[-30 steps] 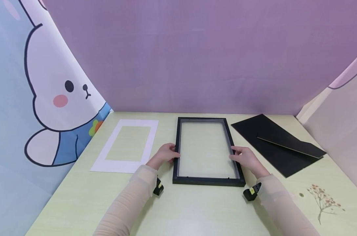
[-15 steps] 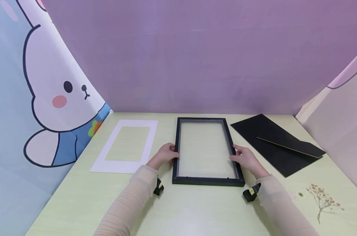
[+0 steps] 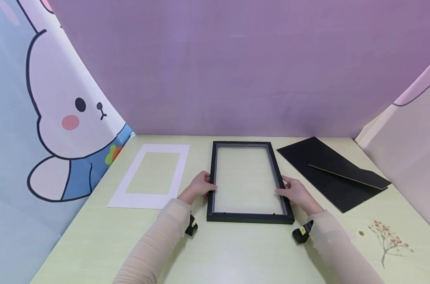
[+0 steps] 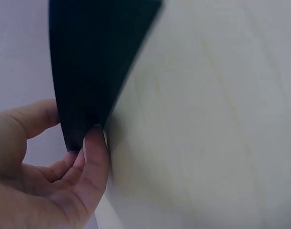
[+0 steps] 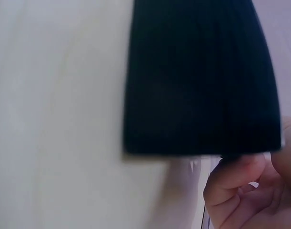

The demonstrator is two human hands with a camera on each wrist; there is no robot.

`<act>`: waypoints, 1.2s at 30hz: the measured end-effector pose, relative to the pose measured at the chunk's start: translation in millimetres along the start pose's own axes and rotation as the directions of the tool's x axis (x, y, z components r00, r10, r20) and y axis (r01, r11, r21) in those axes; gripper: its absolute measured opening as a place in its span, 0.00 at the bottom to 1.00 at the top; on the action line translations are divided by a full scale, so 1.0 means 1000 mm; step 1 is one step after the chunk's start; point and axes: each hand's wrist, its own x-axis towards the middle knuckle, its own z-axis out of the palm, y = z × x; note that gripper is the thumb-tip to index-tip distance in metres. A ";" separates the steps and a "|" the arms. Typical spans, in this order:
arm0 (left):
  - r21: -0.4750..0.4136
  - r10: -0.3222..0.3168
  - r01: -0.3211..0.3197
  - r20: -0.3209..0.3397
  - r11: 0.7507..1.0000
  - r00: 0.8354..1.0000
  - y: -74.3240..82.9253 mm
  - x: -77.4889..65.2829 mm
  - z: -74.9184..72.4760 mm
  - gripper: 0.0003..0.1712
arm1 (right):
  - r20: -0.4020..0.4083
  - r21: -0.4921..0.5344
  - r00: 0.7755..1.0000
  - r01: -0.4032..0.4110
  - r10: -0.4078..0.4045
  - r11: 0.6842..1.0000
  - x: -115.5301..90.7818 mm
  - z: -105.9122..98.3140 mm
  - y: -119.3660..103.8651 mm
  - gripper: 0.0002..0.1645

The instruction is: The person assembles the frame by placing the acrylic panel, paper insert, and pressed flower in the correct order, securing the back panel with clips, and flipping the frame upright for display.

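A black picture frame (image 3: 250, 217) lies in the middle of the table in the head view, with a clear pane inside its border. My left hand (image 3: 200, 184) grips its left side, thumb over the top edge and fingers against the outer side. On the opposite side my right hand (image 3: 296, 191) pinches the right border the same way. In the left wrist view the fingers (image 4: 95, 164) hold the dark side of the frame (image 4: 95, 62). The right wrist view has the frame's dark side (image 5: 202, 86) large in front of the right fingers (image 5: 233, 183).
A white mat (image 3: 140, 200) with a rectangular opening lies on the left of the table (image 3: 222, 252). Black backing boards (image 3: 321, 173), one lying over another, are at the right. A dried flower sprig (image 3: 387, 240) lies at the front right. A purple cloth (image 3: 236, 71) hangs behind.
The right index finger has shifted slightly along the frame's outer side. Both hands keep their hold, and the whole scene has drifted slightly left in view.
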 end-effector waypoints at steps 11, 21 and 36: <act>-0.007 0.001 -0.001 -0.009 1.000 1.000 0.000 0.000 0.000 0.27 | 0.009 -0.003 1.000 -0.003 0.003 1.000 -0.002 0.000 -0.002 0.43; 0.012 -0.005 0.005 -0.006 1.000 1.000 0.001 -0.001 -0.002 0.28 | 0.016 0.017 1.000 -0.010 0.010 1.000 -0.004 -0.001 -0.004 0.43; 0.012 -0.014 0.014 -0.004 1.000 1.000 -0.002 0.001 -0.001 0.30 | 0.017 0.032 0.999 -0.031 0.031 0.999 -0.006 0.000 -0.004 0.43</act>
